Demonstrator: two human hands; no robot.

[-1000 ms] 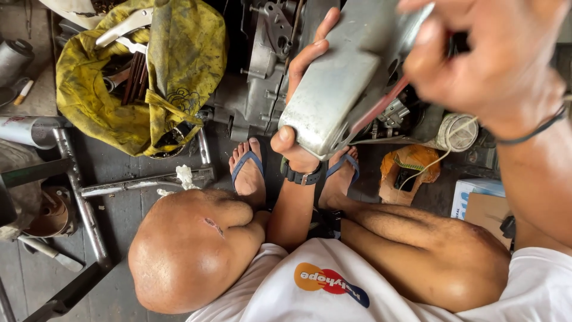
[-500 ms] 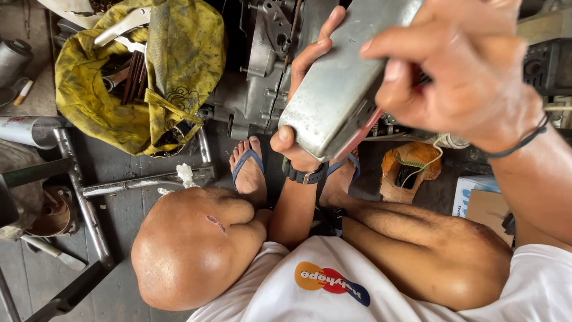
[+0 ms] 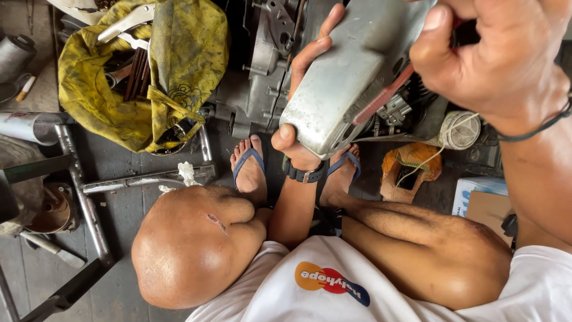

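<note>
A squatting person is holding a grey metal engine cover [image 3: 351,77] up above their knees, with the left hand [image 3: 304,101] wrapping its fingers around the cover's lower left edge. The right hand [image 3: 494,59] is clamping thumb and fingers on a reddish tool [image 3: 384,95] pressed against the cover's right side. On the dark floor [image 3: 125,203] beyond, a dirty yellow cloth bag [image 3: 179,59] of tools is lying beside an engine block [image 3: 262,65] near the sandalled feet [image 3: 247,167].
</note>
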